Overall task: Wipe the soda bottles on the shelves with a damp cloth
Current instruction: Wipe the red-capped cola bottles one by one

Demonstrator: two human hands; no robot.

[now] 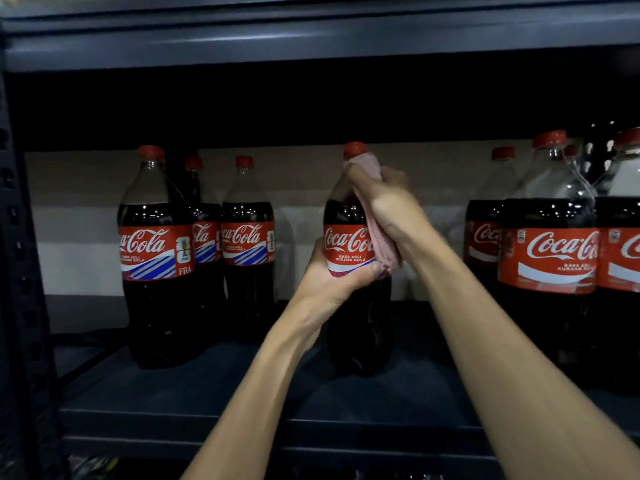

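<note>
A large cola bottle (348, 216) with a red cap and red label stands upright in the middle of a dark shelf (214, 386). My left hand (332, 271) grips it around the lower edge of the label. My right hand (388, 199) holds a pale pink cloth (379, 237) against the bottle's neck and right shoulder; the cloth hangs down beside the label.
Three cola bottles (156, 251) stand at the left of the shelf. Several more bottles (550, 251) crowd the right side. An upper shelf beam (311, 39) runs overhead, and a dark perforated upright (20, 271) borders the left. A pale wall lies behind.
</note>
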